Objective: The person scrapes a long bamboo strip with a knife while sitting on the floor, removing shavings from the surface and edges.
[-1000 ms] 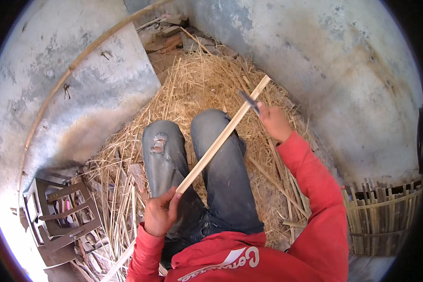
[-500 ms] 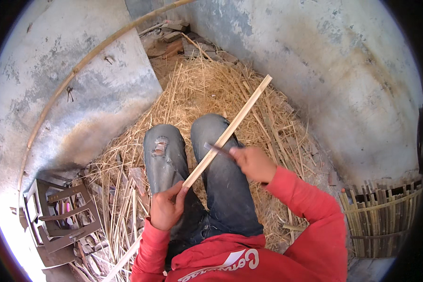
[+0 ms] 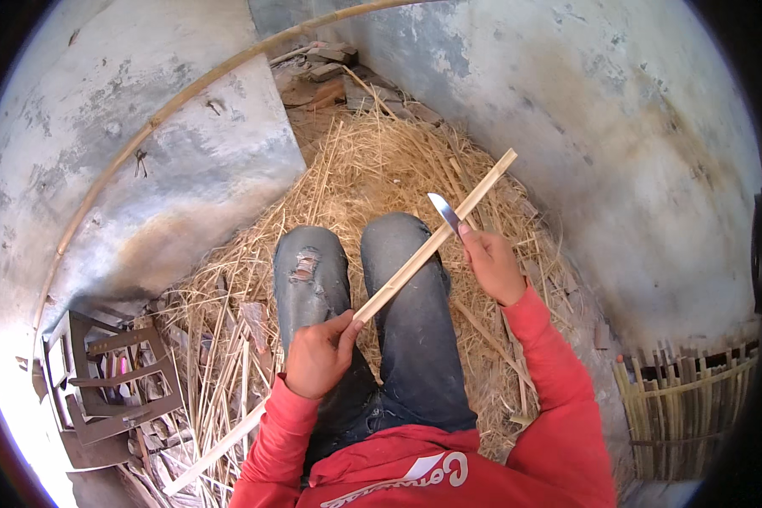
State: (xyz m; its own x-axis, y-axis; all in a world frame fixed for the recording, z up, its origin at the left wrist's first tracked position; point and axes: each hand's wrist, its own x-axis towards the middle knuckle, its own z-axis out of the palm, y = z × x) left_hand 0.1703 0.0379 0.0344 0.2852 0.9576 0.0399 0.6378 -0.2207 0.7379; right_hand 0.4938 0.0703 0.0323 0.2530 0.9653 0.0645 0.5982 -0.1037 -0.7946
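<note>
A long, pale bamboo strip (image 3: 411,268) slants across my thighs, its far end up and to the right. My left hand (image 3: 320,354) is closed around it above my left thigh, and the strip continues past that forearm toward the lower left. In my right hand (image 3: 491,262) is a knife (image 3: 444,210) with a short shiny blade. The blade lies across the strip in its far half, pointing up and left. The handle is mostly hidden by my fingers.
Straw-like bamboo shavings (image 3: 381,165) cover the floor ahead. A broken dark wooden frame (image 3: 127,381) stands at lower left, a slatted bamboo basket (image 3: 686,406) at lower right. Worn walls (image 3: 601,169) rise on both sides; a long bent pole (image 3: 157,118) leans at left.
My right hand and the knife have moved up and to the right along the strip, toward its far end. My left hand still grips the strip.
</note>
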